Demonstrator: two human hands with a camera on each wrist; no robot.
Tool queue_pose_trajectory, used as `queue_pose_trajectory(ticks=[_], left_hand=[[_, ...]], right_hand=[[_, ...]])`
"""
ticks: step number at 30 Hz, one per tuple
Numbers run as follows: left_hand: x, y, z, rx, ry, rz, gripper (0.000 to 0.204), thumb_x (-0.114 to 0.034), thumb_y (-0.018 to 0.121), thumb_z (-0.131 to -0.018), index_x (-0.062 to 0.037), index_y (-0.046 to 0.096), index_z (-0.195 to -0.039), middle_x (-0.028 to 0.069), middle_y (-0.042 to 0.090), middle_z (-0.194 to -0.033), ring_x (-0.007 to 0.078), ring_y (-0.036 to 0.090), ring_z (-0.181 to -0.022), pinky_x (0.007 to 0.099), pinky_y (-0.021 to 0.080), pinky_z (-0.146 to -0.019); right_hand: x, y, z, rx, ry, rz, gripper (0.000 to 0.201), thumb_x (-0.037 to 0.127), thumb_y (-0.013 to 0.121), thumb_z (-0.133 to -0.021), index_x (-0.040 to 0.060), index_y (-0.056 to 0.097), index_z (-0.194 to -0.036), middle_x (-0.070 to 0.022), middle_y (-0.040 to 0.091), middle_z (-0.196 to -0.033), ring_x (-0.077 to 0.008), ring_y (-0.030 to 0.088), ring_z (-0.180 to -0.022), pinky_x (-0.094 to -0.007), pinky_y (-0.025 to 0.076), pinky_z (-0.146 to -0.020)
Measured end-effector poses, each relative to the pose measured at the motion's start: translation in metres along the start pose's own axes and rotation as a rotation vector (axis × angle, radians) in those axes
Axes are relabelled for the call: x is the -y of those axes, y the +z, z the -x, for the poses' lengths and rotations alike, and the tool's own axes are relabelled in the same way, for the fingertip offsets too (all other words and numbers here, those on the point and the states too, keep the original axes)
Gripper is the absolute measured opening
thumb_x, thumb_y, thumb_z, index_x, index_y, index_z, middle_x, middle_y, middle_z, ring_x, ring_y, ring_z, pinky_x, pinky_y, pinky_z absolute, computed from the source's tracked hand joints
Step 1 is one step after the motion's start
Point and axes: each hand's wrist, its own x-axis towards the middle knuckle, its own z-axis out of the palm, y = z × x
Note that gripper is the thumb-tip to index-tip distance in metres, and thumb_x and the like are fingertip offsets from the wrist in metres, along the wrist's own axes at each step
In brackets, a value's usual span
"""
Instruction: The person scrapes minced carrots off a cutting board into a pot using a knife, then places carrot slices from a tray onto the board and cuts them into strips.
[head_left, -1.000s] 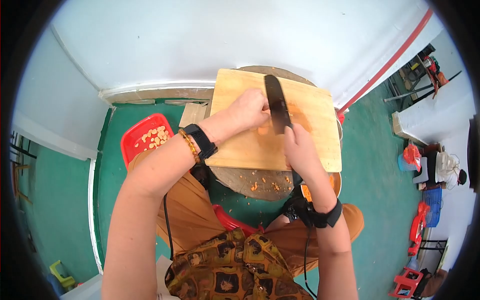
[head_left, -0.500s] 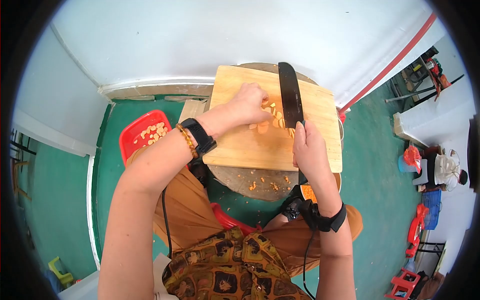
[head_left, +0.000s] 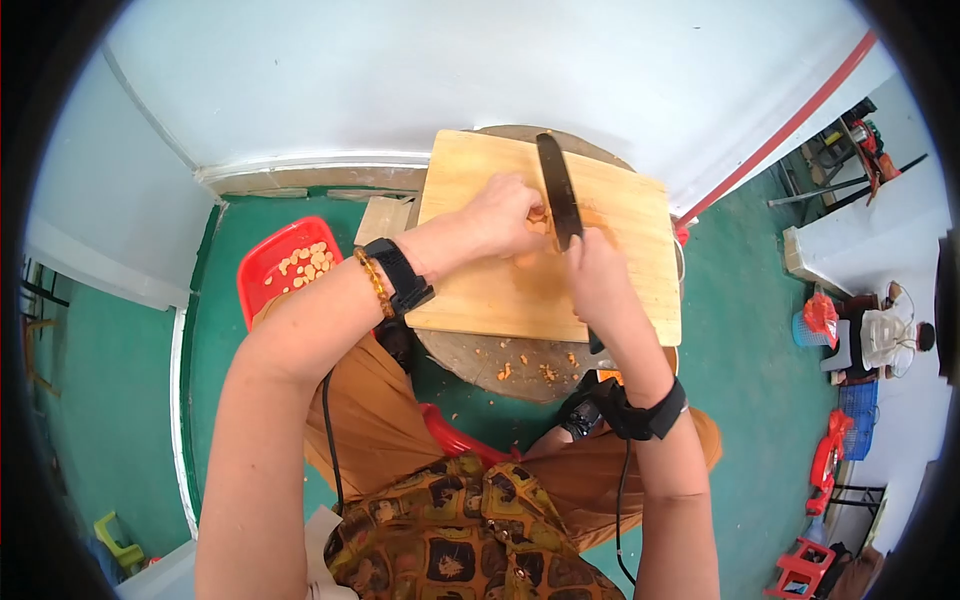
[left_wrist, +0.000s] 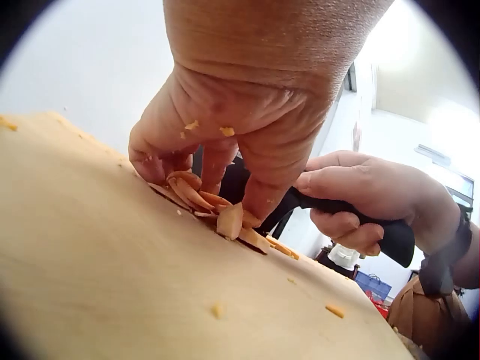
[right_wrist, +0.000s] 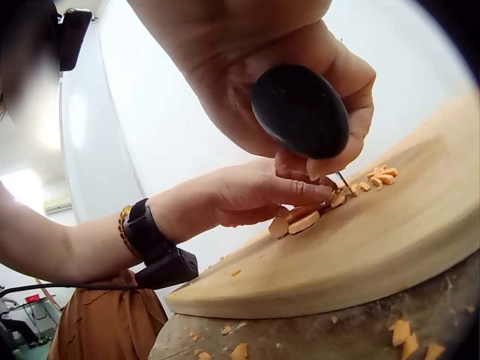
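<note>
My left hand (head_left: pixel 505 217) bends its fingers down over a stack of orange sweet potato slices (left_wrist: pixel 196 193) and holds them against the wooden cutting board (head_left: pixel 465 300). Dark red skin edges some of the slices. In my right hand (head_left: pixel 603 285) is a black kitchen knife (head_left: pixel 560 190), gripped by its handle (right_wrist: pixel 300 112). The blade stands on edge just right of the left fingertips, its tip pointing toward the wall. Small cut pieces (right_wrist: pixel 381 178) lie on the board beyond the blade. From above, the left hand hides part of the stack.
Under the board is a round wooden block (head_left: pixel 480 365) with orange scraps on it. A red tray (head_left: pixel 256 285) of slices sits on the green floor at left. A bowl (head_left: pixel 672 355) is partly hidden beneath the right forearm. The white wall (head_left: pixel 500 70) rises just behind the board.
Half a second ago the knife was farther right and the slices showed between it and the left hand. Now the blade is back beside the left fingers, which have closed in over the stack.
</note>
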Motion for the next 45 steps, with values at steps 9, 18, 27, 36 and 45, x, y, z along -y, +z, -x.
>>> queue_pose_trajectory(ticks=[9, 18, 27, 36, 45], left_hand=[[-0.005, 0.012, 0.007, -0.074, 0.086, -0.104, 0.041, -0.030, 0.078, -0.063, -0.0018, 0.068, -0.090, 0.0176, 0.060, -0.090, 0.0339, 0.052, -0.092, 0.0388, 0.043, -0.083], [-0.001, 0.001, 0.009, 0.142, 0.134, -0.043, 0.048, -0.032, 0.080, -0.063, -0.0036, 0.066, -0.100, 0.0125, 0.062, -0.096, 0.0320, 0.054, -0.099, 0.0382, 0.043, -0.087], [-0.025, -0.005, 0.007, -0.150, -0.091, 0.265, 0.045, -0.023, 0.075, -0.073, -0.0006, 0.058, -0.108, 0.0175, 0.064, -0.097, 0.0260, 0.061, -0.087, 0.0344, 0.049, -0.076], [-0.020, 0.000, -0.002, -0.111, -0.263, 0.599, 0.041, -0.005, 0.067, -0.078, -0.0017, 0.044, -0.113, 0.0088, 0.067, -0.083, 0.0136, 0.062, -0.075, 0.0282, 0.048, -0.066], [-0.011, -0.009, -0.008, -0.105, -0.132, 0.308, 0.037, -0.019, 0.075, -0.073, -0.0021, 0.061, -0.103, 0.0130, 0.065, -0.094, 0.0207, 0.061, -0.089, 0.0327, 0.049, -0.079]], right_hand=[[-0.019, 0.011, -0.012, 0.017, 0.012, -0.092, 0.026, 0.022, 0.041, -0.096, -0.0014, 0.047, -0.089, -0.0192, 0.054, -0.065, -0.0303, 0.053, -0.051, -0.0415, 0.045, -0.048], [-0.011, -0.027, 0.005, 0.107, 0.172, -0.471, 0.026, 0.024, 0.041, -0.098, 0.0030, 0.043, -0.083, -0.0030, 0.043, -0.054, -0.0135, 0.044, -0.036, -0.0301, 0.039, -0.034], [-0.003, -0.014, 0.014, 0.080, 0.086, -0.547, 0.022, 0.022, 0.041, -0.099, 0.0043, 0.046, -0.088, -0.0004, 0.042, -0.055, -0.0096, 0.041, -0.038, -0.0260, 0.036, -0.035], [0.002, -0.029, 0.020, 0.088, 0.107, -0.730, 0.019, 0.022, 0.040, -0.100, 0.0058, 0.049, -0.099, 0.0014, 0.043, -0.057, -0.0074, 0.038, -0.038, -0.0226, 0.033, -0.036], [-0.023, -0.022, 0.017, -0.002, 0.029, -0.533, 0.021, 0.020, 0.046, -0.098, 0.0034, 0.049, -0.086, -0.0018, 0.048, -0.057, -0.0099, 0.047, -0.041, -0.0263, 0.039, -0.040]])
